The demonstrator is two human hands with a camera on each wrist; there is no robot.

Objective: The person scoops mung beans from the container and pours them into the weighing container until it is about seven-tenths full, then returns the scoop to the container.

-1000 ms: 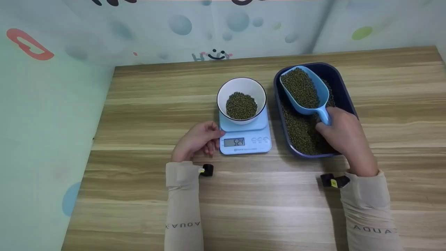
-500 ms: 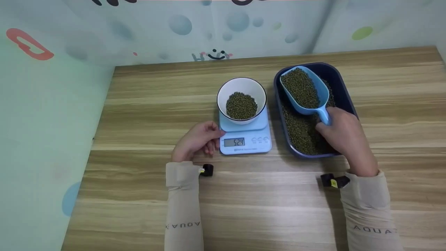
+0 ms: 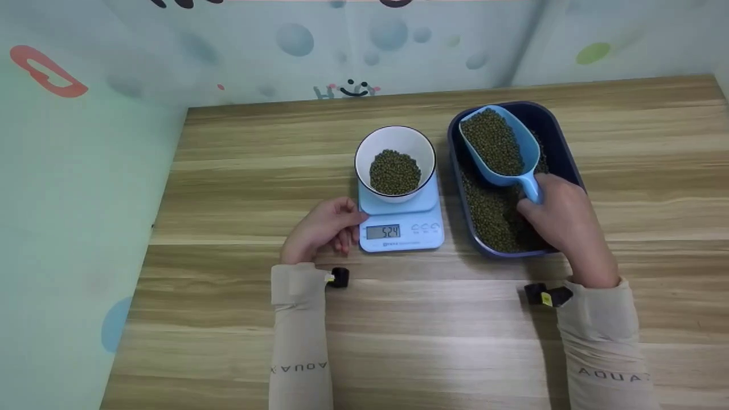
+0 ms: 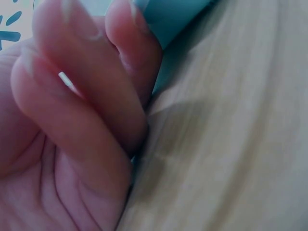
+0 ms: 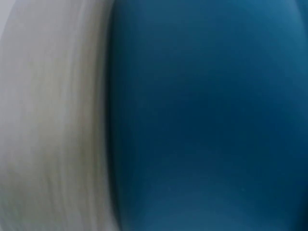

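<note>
The right hand (image 3: 561,213) grasped the scoop (image 3: 525,147) by its handle, tucked against the thumb. The scoop was held roughly level, probably so its heaped beans would not spill, and over the tray (image 3: 555,136), where any strays would likely drop back in. The left hand (image 3: 324,228) had its thumb on the left edge of the scale (image 3: 418,219) and its fingers bent beside it, perhaps to steady it; whether it gripped or merely touched, I cannot tell. The bowl (image 3: 398,139) sat upright on the scale's platform, presumably so its beans (image 3: 396,172) could be weighed, leaving the display (image 3: 383,232) uncovered.

On the worktop (image 3: 427,341), the tray stood near the far edge, right of the scale. The scoop lay just beyond the right hand, well apart from the left; the bowl was between the hands, nearer the far edge than either.
</note>
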